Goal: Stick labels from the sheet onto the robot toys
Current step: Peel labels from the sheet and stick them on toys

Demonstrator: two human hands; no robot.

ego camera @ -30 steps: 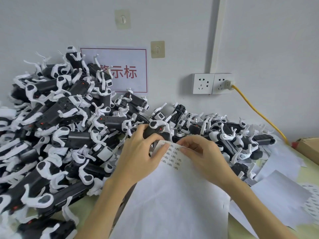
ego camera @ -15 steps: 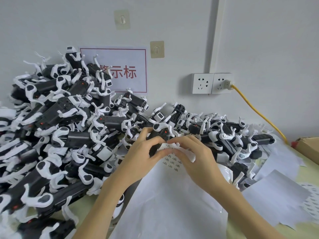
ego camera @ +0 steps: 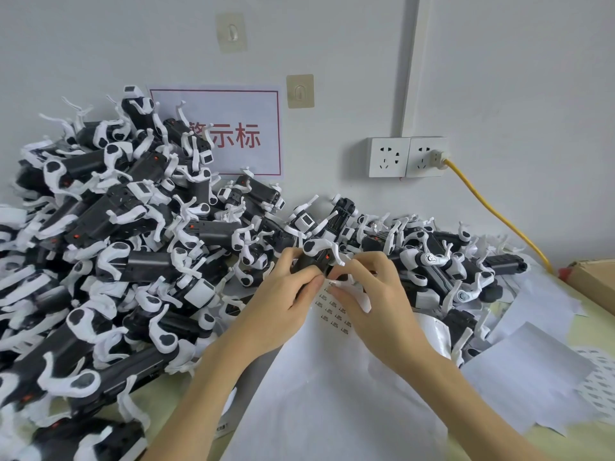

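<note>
Nearest the viewer, at 6 o'clock, the label sheet [ego camera: 332, 387] lies flat: thin white paper, with a few small printed labels [ego camera: 334, 312] remaining at its far end. Just beyond, at centre, the left hand [ego camera: 283, 304] grips one robot toy [ego camera: 316, 257], fingers curled round its dark body. The right hand [ego camera: 376, 301] meets it from 3 o'clock, fingertips [ego camera: 336, 289] pinched at the toy's underside; whether a label sits between them cannot be told. Judged step: pressing a label onto the toy. The next move likely calls for firm smoothing, then setting the toy aside. Farther off, from 9 to 2 o'clock, the heap of toys [ego camera: 133, 234] shows hard glossy plastic, black boxy bodies, white curved legs.
</note>
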